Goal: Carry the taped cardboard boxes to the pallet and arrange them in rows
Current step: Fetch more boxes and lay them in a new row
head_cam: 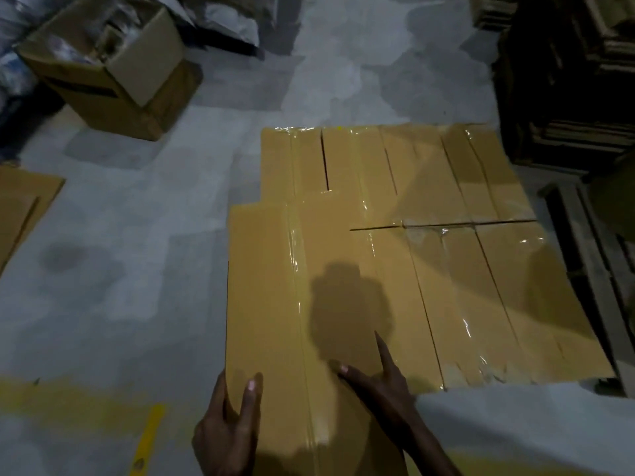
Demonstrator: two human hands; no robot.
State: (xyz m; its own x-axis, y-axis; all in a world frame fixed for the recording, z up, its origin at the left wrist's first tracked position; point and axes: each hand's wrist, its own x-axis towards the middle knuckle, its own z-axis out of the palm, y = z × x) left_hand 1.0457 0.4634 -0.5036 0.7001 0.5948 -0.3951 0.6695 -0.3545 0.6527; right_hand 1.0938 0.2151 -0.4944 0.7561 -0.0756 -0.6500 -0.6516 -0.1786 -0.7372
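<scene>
Our left hand [226,427] grips near-left corner of long taped box [275,304], thumb on top. Our right hand [378,376] open, fingers splayed flat on lid. Box abuts taped rows [446,201] on pallet [584,255].

single head view, looking forward and steeply down, close over taped boxes [395,252], floor [137,252] beyond.

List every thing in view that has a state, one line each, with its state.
Nearest box: taped shut, held at its near end, beside the rows.
Far row of boxes: taped shut, side by side.
Near row of boxes: taped shut, side by side.
Left hand: gripping the nearest box's left edge.
Right hand: flat on the nearest box, fingers spread.
Brown carton: flaps open, filled.
</scene>
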